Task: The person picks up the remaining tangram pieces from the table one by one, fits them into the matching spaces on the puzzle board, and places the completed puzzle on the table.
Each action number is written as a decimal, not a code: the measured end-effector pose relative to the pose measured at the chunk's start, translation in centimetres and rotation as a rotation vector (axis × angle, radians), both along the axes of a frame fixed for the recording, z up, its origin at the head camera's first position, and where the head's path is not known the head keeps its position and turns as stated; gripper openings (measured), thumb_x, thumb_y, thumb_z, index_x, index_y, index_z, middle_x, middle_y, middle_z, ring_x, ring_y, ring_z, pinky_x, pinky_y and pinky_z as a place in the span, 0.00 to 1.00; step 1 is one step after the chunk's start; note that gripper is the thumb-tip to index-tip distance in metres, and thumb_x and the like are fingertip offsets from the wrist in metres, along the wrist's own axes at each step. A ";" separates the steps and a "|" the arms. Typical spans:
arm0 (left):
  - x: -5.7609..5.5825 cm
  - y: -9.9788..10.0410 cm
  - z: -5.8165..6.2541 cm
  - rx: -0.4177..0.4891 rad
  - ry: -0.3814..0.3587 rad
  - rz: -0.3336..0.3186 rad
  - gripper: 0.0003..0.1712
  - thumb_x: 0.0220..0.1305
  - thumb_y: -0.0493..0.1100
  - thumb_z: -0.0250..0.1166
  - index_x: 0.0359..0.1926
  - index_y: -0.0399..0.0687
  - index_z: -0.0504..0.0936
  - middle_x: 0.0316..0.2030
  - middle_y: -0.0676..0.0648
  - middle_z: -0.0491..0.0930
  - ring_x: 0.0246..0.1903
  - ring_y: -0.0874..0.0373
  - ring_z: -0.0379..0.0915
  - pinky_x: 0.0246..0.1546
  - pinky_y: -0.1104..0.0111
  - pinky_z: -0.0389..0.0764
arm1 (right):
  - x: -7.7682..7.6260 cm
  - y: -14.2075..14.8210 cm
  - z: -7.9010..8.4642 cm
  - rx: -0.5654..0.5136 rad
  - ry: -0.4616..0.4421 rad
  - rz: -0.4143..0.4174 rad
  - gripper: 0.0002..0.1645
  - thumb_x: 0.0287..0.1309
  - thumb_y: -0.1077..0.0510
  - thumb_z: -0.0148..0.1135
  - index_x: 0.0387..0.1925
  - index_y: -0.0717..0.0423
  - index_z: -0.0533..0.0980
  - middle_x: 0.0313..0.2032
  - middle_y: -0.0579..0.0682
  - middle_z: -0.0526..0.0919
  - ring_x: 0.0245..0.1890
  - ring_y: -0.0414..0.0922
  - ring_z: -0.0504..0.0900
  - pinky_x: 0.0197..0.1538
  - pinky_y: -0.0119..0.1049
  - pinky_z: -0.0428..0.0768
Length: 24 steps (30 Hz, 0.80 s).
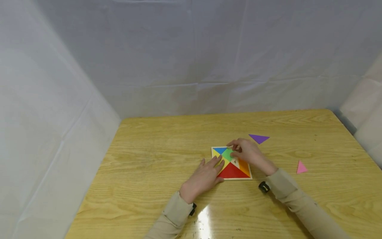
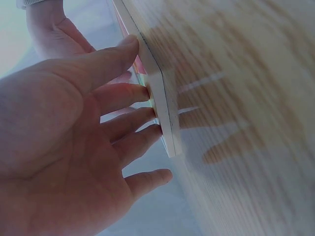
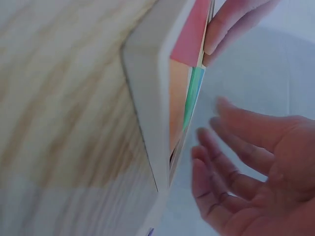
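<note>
A square tangram board (image 1: 235, 179) with a pale rim lies on the table, holding a red triangle (image 1: 234, 172), an orange piece (image 1: 244, 167), a green piece (image 1: 227, 154), a blue triangle (image 1: 220, 150) and yellow. Between green, red and orange, bare pale wood shows. Fingers extended, my left hand (image 1: 204, 177) rests on the board's left side, thumb at the near rim in the left wrist view. My right hand (image 1: 248, 152) hovers over the far right part, beside the green piece. Its fingers (image 3: 211, 157) bend loosely with nothing between them in the right wrist view.
A purple triangle (image 1: 259, 138) lies on the table behind the right hand. Farther right is a pink triangle (image 1: 301, 167). White sheeting (image 1: 191, 59) hangs behind the wooden table (image 1: 143, 166) and along both sides.
</note>
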State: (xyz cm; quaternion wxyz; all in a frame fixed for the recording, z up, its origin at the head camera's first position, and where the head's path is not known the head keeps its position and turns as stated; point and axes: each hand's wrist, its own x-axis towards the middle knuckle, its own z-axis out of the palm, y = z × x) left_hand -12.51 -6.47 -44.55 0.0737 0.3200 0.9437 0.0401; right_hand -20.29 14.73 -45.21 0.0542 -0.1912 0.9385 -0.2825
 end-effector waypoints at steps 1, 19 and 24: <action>0.0 0.0 0.0 0.001 0.000 0.001 0.34 0.74 0.56 0.59 0.74 0.44 0.68 0.76 0.44 0.60 0.74 0.50 0.59 0.72 0.47 0.63 | 0.1 0.1 0.0 -0.022 0.019 -0.011 0.15 0.61 0.60 0.71 0.50 0.58 0.85 0.36 0.50 0.85 0.32 0.44 0.81 0.36 0.37 0.81; 0.0 -0.1 0.0 0.030 -0.019 0.007 0.35 0.74 0.55 0.60 0.74 0.43 0.67 0.76 0.43 0.60 0.74 0.49 0.58 0.73 0.46 0.61 | 2.8 3.7 2.1 -0.061 0.267 -0.046 0.05 0.64 0.62 0.68 0.40 0.57 0.86 0.34 0.49 0.88 0.29 0.43 0.83 0.35 0.42 0.84; -0.1 0.0 0.0 0.021 -0.029 0.013 0.35 0.74 0.55 0.59 0.75 0.43 0.67 0.77 0.43 0.59 0.75 0.49 0.57 0.73 0.47 0.60 | 3.2 5.6 2.5 -0.055 0.323 -0.053 0.05 0.61 0.64 0.70 0.39 0.57 0.86 0.34 0.50 0.88 0.28 0.44 0.83 0.34 0.42 0.85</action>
